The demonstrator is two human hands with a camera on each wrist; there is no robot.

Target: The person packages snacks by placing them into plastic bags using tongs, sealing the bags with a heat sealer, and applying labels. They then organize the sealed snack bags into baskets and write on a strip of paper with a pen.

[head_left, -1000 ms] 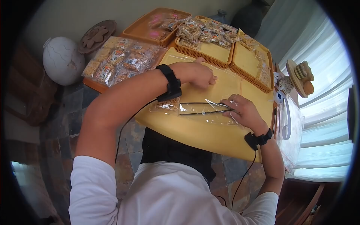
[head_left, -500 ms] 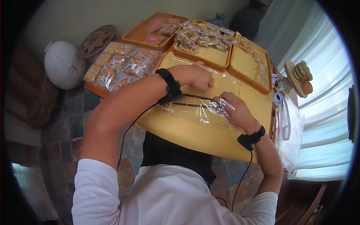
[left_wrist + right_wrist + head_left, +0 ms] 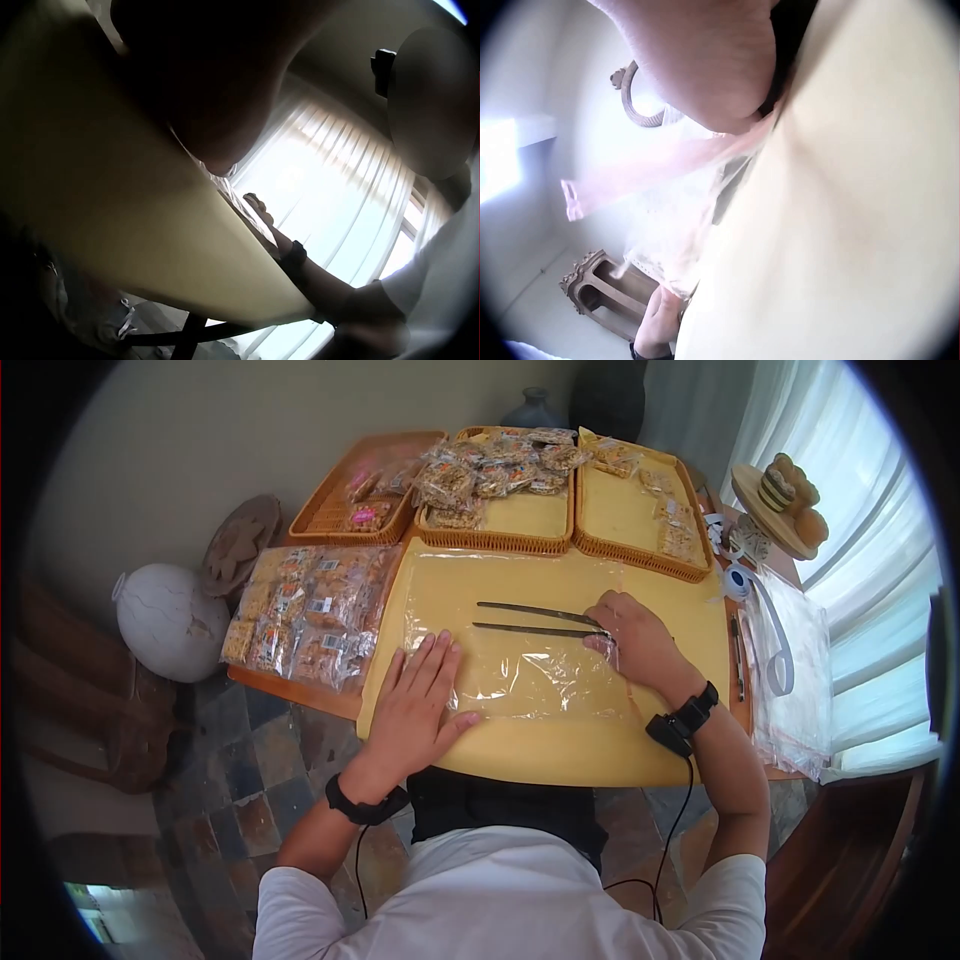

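A clear plastic bag (image 3: pixel 520 675) lies flat on the yellow board (image 3: pixel 530 750). My left hand (image 3: pixel 425 690) rests palm down on the bag's left end with straight, spread fingers. My right hand (image 3: pixel 628 635) sits at the bag's far right corner, its fingers curled over the joined end of black tongs (image 3: pixel 535 620). The two thin arms of the tongs point left across the bag's far edge. In the right wrist view, the palm presses thin plastic (image 3: pixel 667 172) against the board (image 3: pixel 855 225). The left wrist view is mostly dark palm over the board (image 3: pixel 112 195).
Three wicker trays (image 3: pixel 500 530) with several snack packets line the far side. A flat tray of wrapped packets (image 3: pixel 300 615) lies left of the board. A stack of clear bags (image 3: pixel 800 680) and a tape roll (image 3: pixel 738 582) sit on the right. A white vase (image 3: pixel 165 620) stands on the floor.
My left hand has come back from the far side of the board and now lies flat on the bag's near left end. The right hand and tongs shifted slightly; the head view turned.
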